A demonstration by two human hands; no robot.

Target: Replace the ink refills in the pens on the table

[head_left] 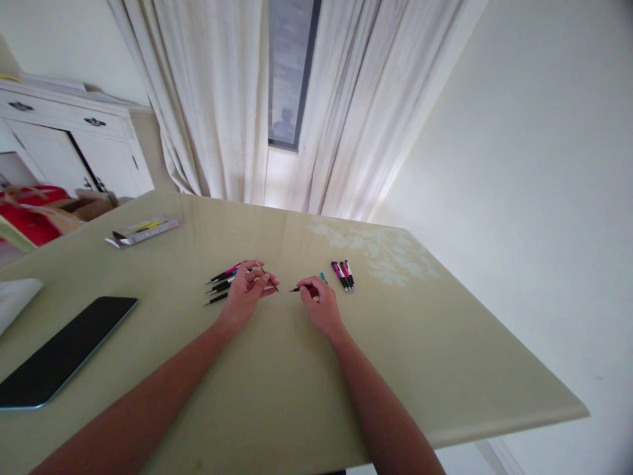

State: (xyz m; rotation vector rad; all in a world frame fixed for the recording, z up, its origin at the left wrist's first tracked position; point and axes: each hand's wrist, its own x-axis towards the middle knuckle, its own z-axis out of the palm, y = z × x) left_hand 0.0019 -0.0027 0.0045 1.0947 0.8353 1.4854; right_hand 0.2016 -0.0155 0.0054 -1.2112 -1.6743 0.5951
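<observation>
Near the middle of the table, my left hand (243,290) pinches a thin dark rod (270,282) that looks like a pen refill. My right hand (320,305) is closed on a pen (295,289); its dark pointed end faces left and a teal end shows beyond the fingers. The two hands are apart, with a small gap between rod and pen tip. Beside and partly behind my left hand lie several pens (220,286) with dark tips pointing left. Right of my right hand, three pens (345,276) with black, pink, purple and white parts lie side by side.
An opened clear-and-printed package (143,231) lies at the far left of the pale green table (277,396). Closer in are a dark tablet-like slab (69,349) and a white item (17,297). Curtains (222,99) hang behind the table; a white cabinet (74,145) stands back left.
</observation>
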